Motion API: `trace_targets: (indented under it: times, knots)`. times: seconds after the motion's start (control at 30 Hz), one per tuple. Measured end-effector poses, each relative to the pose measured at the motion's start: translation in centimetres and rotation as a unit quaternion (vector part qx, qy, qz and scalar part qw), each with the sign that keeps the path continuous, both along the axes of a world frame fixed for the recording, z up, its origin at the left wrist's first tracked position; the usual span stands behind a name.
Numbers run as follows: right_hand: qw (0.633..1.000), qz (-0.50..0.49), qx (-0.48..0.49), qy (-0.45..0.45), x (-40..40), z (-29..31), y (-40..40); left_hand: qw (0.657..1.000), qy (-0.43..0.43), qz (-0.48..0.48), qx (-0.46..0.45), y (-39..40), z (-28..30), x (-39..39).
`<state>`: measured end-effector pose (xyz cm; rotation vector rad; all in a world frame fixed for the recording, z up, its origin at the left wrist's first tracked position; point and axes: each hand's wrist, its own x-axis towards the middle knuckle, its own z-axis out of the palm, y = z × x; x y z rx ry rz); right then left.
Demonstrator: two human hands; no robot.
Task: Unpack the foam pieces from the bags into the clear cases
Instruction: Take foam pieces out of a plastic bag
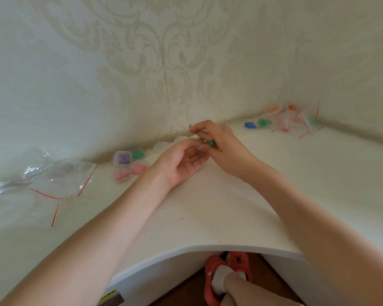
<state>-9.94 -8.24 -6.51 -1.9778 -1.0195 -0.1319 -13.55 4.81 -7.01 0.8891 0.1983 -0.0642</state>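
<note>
Soft, even daylight fills the scene, with no hard light source showing. The white tabletop [208, 206] is bright, close to washed out on its far right. Shadows are faint — a soft one lies along the seam where tabletop meets wallpapered wall [186, 51]. Small glints of glare sit on the crumpled clear bag [53, 180] at the left. The wide-angle lens bends the view: the tabletop's front edge curves and the forearms swell toward the lower corners. The far right corner looks soft and hazy — the small coloured things there lack sharp edges. Under the tabletop it is darker.
</note>
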Motion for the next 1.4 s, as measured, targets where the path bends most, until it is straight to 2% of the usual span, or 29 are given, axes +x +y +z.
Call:
trace_targets:
  times: [0.1, 0.23, 0.33, 0.43, 0.67, 0.8, 1.0, 1.1, 1.23, 1.4]
  knots:
    - [0.996, 0.017, 0.081, 0.039, -0.5, 0.7, 0.1, 1.000, 0.009, 0.020, -0.014, 0.0, 0.2, -0.1]
    - [0.980, -0.068, 0.180, 0.058, -0.3, 1.4, -0.4, 0.999, 0.009, 0.008, -0.044, 0.0, 0.2, -0.1]
    - [0.969, -0.110, 0.185, 0.120, 0.2, 1.6, -0.7, 0.999, 0.014, 0.011, -0.049, -0.1, 0.0, 0.0]
    - [0.965, -0.085, 0.165, 0.187, 0.3, 1.5, -0.5, 0.999, 0.012, 0.024, -0.043, -0.2, 0.0, 0.1]
    - [0.963, -0.100, 0.194, 0.161, 0.1, 1.3, -0.6, 0.999, -0.029, 0.031, 0.014, -0.6, -0.4, 0.5]
    - [0.966, -0.163, 0.164, 0.116, 0.5, 1.3, -1.1, 0.996, -0.052, 0.021, 0.070, -0.7, -0.6, 0.3]
    - [0.978, -0.185, 0.087, 0.049, 0.9, 0.5, -1.2, 0.993, -0.064, -0.002, 0.102, -0.8, -0.4, -0.1]
    - [0.976, -0.200, 0.085, 0.012, 0.9, 0.3, -1.0, 0.994, -0.059, 0.000, 0.091, -0.8, -0.3, -0.2]
    - [0.969, -0.172, 0.162, 0.072, 0.3, 0.8, -1.0, 0.996, -0.054, 0.009, 0.072, -0.9, -0.3, -0.2]
    - [0.972, -0.169, 0.149, 0.071, 0.3, 0.9, -0.8, 0.999, -0.013, 0.045, 0.005, -0.8, -0.1, 0.3]
